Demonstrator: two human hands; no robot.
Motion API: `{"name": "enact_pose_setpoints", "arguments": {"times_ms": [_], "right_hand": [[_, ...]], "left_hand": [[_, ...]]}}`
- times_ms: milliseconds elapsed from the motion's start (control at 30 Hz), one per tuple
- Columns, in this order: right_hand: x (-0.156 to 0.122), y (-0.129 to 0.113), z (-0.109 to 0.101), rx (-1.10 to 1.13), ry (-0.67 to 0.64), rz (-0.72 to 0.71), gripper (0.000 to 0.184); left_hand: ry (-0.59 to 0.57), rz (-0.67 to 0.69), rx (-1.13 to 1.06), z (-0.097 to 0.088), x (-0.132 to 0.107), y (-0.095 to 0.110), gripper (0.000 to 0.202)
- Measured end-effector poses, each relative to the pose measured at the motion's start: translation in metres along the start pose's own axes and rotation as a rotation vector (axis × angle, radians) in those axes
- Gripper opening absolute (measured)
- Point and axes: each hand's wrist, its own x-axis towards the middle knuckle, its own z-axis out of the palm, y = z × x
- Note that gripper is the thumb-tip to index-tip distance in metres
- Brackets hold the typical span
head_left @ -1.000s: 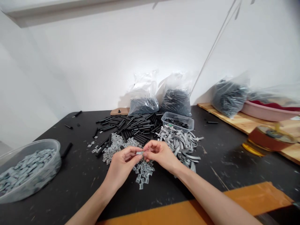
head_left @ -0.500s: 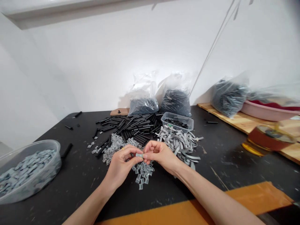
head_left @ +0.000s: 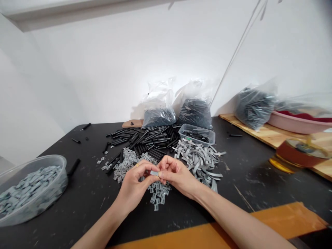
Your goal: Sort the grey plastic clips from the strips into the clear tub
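Between the fingertips of both hands is a small grey piece [head_left: 154,172], too small to make out in detail. My left hand [head_left: 136,183] pinches it from the left between thumb and fingers. From the right, my right hand [head_left: 175,174] closes thumb and fingers on its other end. Just below the hands lie several loose small grey plastic buckles [head_left: 157,193]. Behind my left hand rises a heap of similar grey buckles [head_left: 127,162]. A pile of short grey strips [head_left: 199,157] lies beyond my right hand.
Black tubes [head_left: 147,138] are heaped farther back. A clear tub [head_left: 62,180] of grey pieces stands left; a small clear box [head_left: 213,137] holds black parts. Filled plastic bags [head_left: 195,110] lean at the wall. At right are a tape roll [head_left: 302,152] and wooden board [head_left: 264,136].
Both hands stay at nearly the same spot, still pinching the grey piece, with slight finger movement. The piece's grey surface shows a little more plainly now.
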Motion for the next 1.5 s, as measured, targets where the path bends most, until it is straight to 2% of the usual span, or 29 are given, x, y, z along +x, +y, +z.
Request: {"name": "enact_pose_setpoints", "arguments": {"times_ms": [400, 633, 767, 900, 1067, 1233, 1500], "right_hand": [[-0.001, -0.002, 0.0, 0.049, -0.068, -0.027, 0.035], [0.0, 0.0, -0.003, 0.061, -0.044, -0.065, 0.033], [0.002, 0.004, -0.006, -0.076, 0.009, -0.023, 0.021], [0.003, 0.006, -0.009, -0.172, 0.064, 0.033, 0.028], [0.004, 0.008, -0.011, -0.244, 0.099, 0.033, 0.024], [0.006, 0.01, -0.013, -0.339, 0.075, 0.03, 0.021], [0.005, 0.008, -0.015, -0.362, 0.096, 0.024, 0.018]], "left_hand": [[-0.002, 0.057, 0.058, 0.003, -0.001, -0.001, 0.007], [-0.083, -0.078, -0.135, 0.003, -0.003, 0.008, 0.012], [0.029, -0.104, -0.043, 0.001, -0.001, 0.005, 0.008], [0.142, -0.064, 0.14, -0.001, 0.0, 0.001, 0.011], [0.182, -0.029, 0.308, -0.001, -0.001, 0.001, 0.014], [0.117, -0.035, 0.191, -0.001, -0.001, -0.005, 0.011], [0.038, -0.116, -0.001, 0.0, 0.001, -0.007, 0.013]]}}
